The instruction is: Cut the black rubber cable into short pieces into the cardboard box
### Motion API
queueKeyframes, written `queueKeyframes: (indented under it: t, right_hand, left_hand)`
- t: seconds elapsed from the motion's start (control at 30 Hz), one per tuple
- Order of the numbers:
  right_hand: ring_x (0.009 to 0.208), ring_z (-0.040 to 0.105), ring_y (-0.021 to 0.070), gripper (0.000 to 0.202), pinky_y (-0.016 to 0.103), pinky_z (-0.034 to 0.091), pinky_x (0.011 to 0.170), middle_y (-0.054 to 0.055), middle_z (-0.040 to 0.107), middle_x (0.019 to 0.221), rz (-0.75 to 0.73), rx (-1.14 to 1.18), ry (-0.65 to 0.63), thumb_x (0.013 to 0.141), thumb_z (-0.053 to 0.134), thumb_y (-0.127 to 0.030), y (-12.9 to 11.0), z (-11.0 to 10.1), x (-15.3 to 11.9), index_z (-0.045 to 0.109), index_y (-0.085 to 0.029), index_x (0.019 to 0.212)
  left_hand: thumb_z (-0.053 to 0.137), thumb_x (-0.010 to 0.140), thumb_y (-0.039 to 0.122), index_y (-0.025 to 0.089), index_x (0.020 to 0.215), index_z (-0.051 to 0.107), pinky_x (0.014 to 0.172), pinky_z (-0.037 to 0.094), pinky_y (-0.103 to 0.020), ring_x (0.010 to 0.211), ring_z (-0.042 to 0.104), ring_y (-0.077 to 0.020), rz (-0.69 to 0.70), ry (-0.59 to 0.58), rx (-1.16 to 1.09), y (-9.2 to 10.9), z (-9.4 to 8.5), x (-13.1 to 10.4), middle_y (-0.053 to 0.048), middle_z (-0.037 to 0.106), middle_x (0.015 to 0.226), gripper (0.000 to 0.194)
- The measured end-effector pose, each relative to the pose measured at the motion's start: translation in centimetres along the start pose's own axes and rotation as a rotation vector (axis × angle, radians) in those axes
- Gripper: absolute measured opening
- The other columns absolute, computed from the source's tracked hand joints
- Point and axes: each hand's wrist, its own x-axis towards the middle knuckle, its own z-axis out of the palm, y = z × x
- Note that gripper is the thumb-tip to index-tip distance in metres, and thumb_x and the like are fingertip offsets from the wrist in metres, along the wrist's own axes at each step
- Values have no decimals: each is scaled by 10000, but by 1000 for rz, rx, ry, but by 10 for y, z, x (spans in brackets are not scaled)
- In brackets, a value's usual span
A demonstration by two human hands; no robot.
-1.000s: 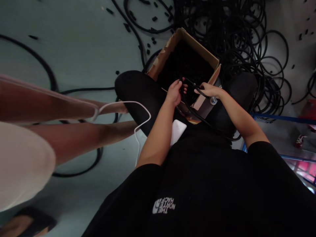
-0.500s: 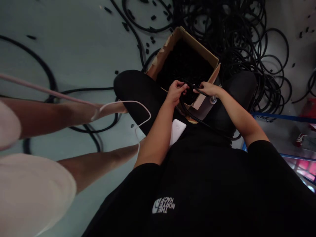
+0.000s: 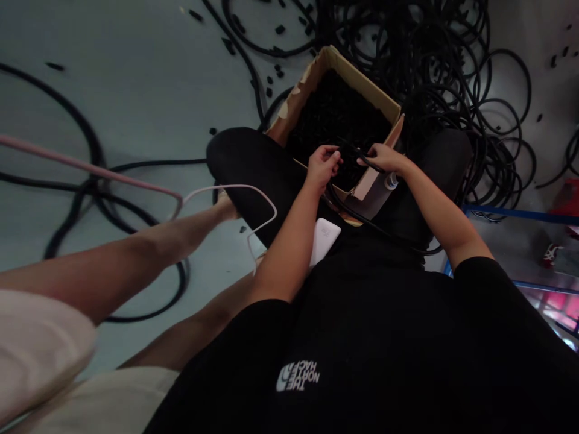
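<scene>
My right hand is closed around a black hose or cable, whose end points toward my left hand. The length loops down over the front of the box and across my lap. My left hand has thumb and fingers pinched together just left of that end; whatever sits between them is too dark to make out. Both hands are over the near edge of an open cardboard box. Inside it lies a dark heap of small black pieces.
A large tangle of black hose or cable lies behind the box. Small black pieces are scattered on the floor. A white power bank-like object rests on my lap near a white cord. Another person's leg is at left.
The other person's legs have shifted at left. My left hand has drawn slightly away from the hose end, while my right hand keeps its hold with the end angled a little upward.
</scene>
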Motion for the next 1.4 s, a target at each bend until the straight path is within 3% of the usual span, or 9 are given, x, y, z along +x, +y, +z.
queueKeyframes:
  t: [0.2, 0.4, 0.6, 0.73, 0.87, 1.07, 1.4]
  right_hand:
    - [821, 558, 180, 539, 297, 417, 686, 3, 612, 800, -26, -37, 23, 929, 1082, -503, -2, -2, -1, 628, -216, 880]
    - [812, 522, 167, 513, 293, 400, 705, -17, 579, 783, -33, -81, 27, 894, 1095, -403, -4, -3, -6, 619, -214, 856]
    - [888, 588, 201, 443, 292, 460, 756, -3, 637, 857, -1, -59, 21, 877, 1069, -306, -10, -3, -6, 637, -220, 930]
    - [852, 550, 184, 515, 286, 449, 734, -15, 603, 822, -9, -17, 17, 835, 1100, -311, -12, -9, -11, 593, -228, 878]
    - [802, 550, 173, 565, 291, 445, 694, -9, 603, 797, -6, 21, -14, 814, 1127, -335, -9, -11, -13, 572, -233, 833]
    - [881, 608, 195, 492, 299, 522, 747, 12, 668, 870, -37, -20, -4, 841, 1109, -339, -2, -7, -1, 634, -215, 881]
    - [612, 571, 158, 582, 258, 455, 544, -33, 586, 663, 49, 155, -87, 844, 1131, -395, -8, -14, -15, 571, -252, 909]
  left_hand:
    - [988, 1011, 274, 217, 1050, 674, 472, 318, -173, 522, 502, -77, -22, -27, 11, 3, -2, -3, 32, 697, 781, 322]
    - [913, 1066, 278, 233, 1074, 644, 448, 281, -146, 505, 450, -73, -66, 14, -20, 1, -2, 0, 49, 672, 743, 272]
    - [949, 1046, 315, 227, 1049, 650, 460, 282, -161, 504, 463, -72, -41, -82, -6, 0, -2, -1, 37, 683, 756, 311]
    - [849, 1108, 288, 229, 1066, 656, 466, 273, -154, 517, 465, -77, -85, -59, -31, 2, -3, 0, 36, 683, 773, 207]
    - [856, 1129, 341, 234, 1020, 637, 436, 252, -143, 490, 422, -66, -129, -38, -70, 1, -5, 3, 45, 656, 746, 267]
    - [920, 1090, 394, 220, 998, 657, 426, 248, -147, 480, 419, -58, -148, -180, -61, 1, -5, -2, 31, 666, 745, 329]
    - [911, 1124, 454, 262, 1090, 625, 453, 269, -138, 486, 439, -58, -150, -82, -147, 2, -9, 1, 80, 623, 741, 346]
